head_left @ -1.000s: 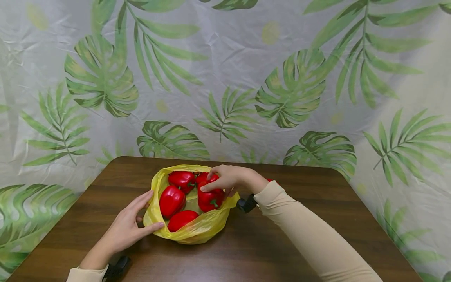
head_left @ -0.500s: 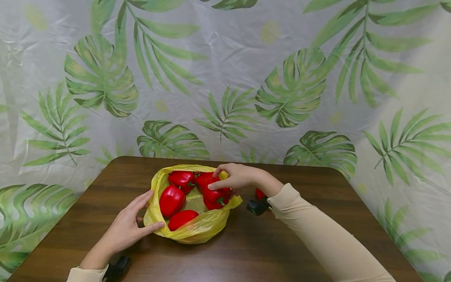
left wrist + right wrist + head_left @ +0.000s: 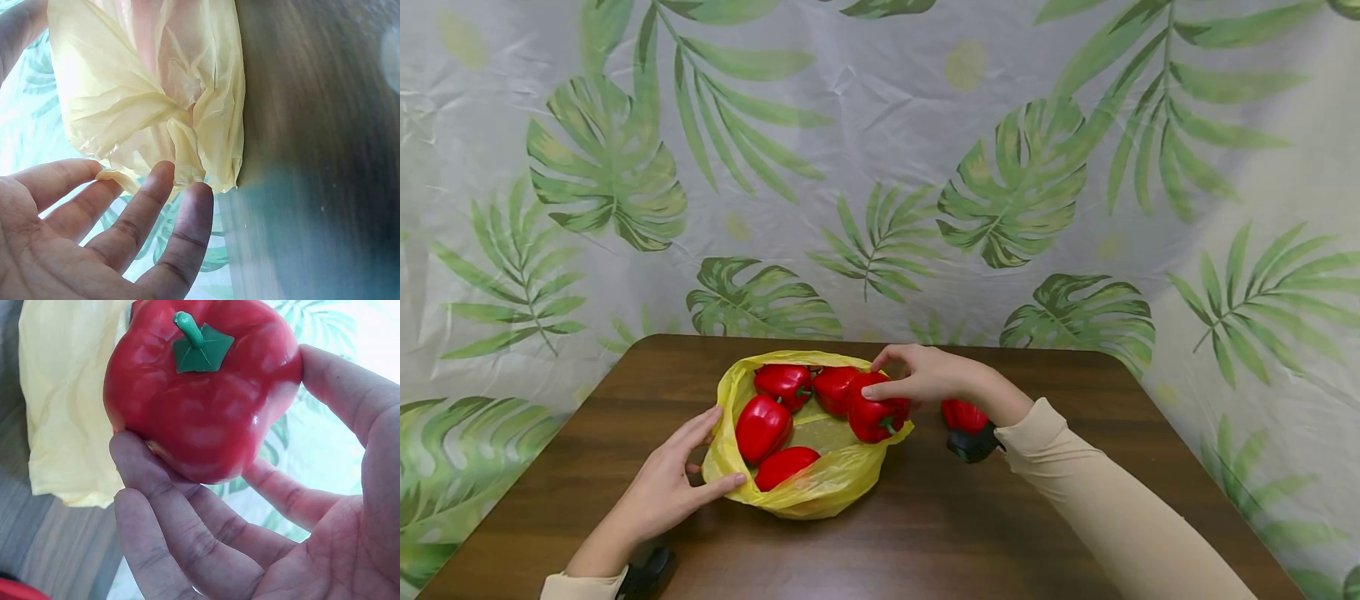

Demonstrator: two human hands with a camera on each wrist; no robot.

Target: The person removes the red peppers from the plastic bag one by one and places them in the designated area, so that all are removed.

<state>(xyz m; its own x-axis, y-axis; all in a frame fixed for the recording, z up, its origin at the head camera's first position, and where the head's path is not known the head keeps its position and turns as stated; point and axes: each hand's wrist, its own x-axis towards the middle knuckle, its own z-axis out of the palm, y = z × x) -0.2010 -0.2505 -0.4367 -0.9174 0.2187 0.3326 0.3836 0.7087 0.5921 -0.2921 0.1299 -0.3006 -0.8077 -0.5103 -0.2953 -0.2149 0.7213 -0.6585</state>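
Observation:
A yellow plastic bag (image 3: pixel 838 492) stands with its mouth wide on the table. Inside it lie several red bell peppers, among them one at the left (image 3: pixel 763 429) and one at the near side (image 3: pixel 786 468). My left hand (image 3: pixel 662 483) rests against the bag's left side, thumb on the near rim and fingers extended along the outside. Between the thumb and fingers of my right hand (image 3: pixel 940 377) is another red bell pepper (image 3: pixel 200 406), its green stem showing. In the head view it overlaps the bag's right rim.
Another red pepper (image 3: pixel 962 415) lies on the brown wooden table (image 3: pixel 970 533) to the right of the bag, partly hidden by the right wrist's black camera (image 3: pixel 973 446). Behind the table hangs a leaf-patterned sheet (image 3: pixel 880 150).
My right hand has moved to the right with its pepper, from within the bag's mouth to the right rim. The pepper on the table shows more now. My left hand has stayed put.

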